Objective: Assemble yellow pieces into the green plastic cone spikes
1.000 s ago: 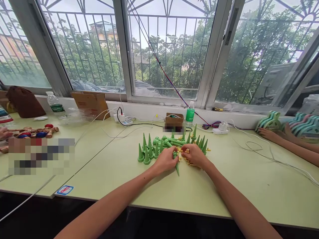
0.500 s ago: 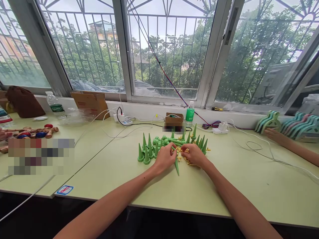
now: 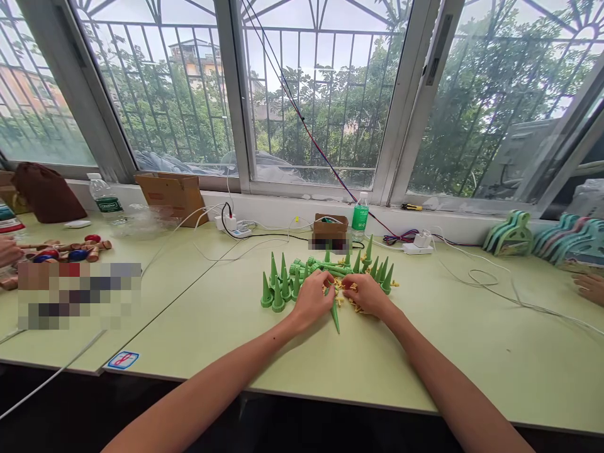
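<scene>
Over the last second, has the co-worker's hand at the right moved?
Yes. The co-worker's hand has withdrawn rightward, away from the green stack by the window sill, to the picture's edge.

Both arms bare, stretched forward, converging. Left forearm (image 3: 221, 377) comes in from 7 o'clock and runs toward 1 o'clock. Right forearm (image 3: 443, 384) comes in from 5 o'clock and runs toward 11 o'clock. Left hand (image 3: 314, 297) sits at 9 o'clock of right hand (image 3: 367, 293), fingertips nearly meeting. Left hand: back up, fingers curled closed. Right hand: back up, knuckles raised, fingers bent down and toward 9 o'clock, grip hidden under the knuckles. Both wrists roughly straight.
</scene>
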Tool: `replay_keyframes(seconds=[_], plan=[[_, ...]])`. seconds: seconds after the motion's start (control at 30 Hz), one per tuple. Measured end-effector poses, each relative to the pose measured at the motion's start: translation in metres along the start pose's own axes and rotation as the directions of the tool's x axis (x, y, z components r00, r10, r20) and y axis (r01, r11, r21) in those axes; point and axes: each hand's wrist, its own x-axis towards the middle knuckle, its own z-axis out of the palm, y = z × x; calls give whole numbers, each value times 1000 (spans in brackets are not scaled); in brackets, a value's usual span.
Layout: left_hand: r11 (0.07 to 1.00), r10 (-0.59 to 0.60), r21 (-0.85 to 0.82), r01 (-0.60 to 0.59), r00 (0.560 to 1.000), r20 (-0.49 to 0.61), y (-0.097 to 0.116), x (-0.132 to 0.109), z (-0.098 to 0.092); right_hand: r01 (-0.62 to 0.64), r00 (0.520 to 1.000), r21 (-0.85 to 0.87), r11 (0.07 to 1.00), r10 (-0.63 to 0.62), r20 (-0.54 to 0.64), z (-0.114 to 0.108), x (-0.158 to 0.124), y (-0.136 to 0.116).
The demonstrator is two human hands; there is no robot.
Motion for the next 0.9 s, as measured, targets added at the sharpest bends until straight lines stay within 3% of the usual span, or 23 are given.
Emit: replay_keyframes(seconds=[0.23, 0.57, 0.9], plan=[[1000, -1, -18, 2, 999, 44, 1, -1, -1, 35, 999, -13, 999, -35, -35, 0, 0, 0], [999, -28, -19, 31, 984, 173, -1, -5, 1, 116, 986, 121, 986, -100, -135, 1, 1, -2], [999, -45, -7, 48, 978, 206, -5, -5, 4, 144, 973, 162, 976, -110, -204, -2, 0, -8]])
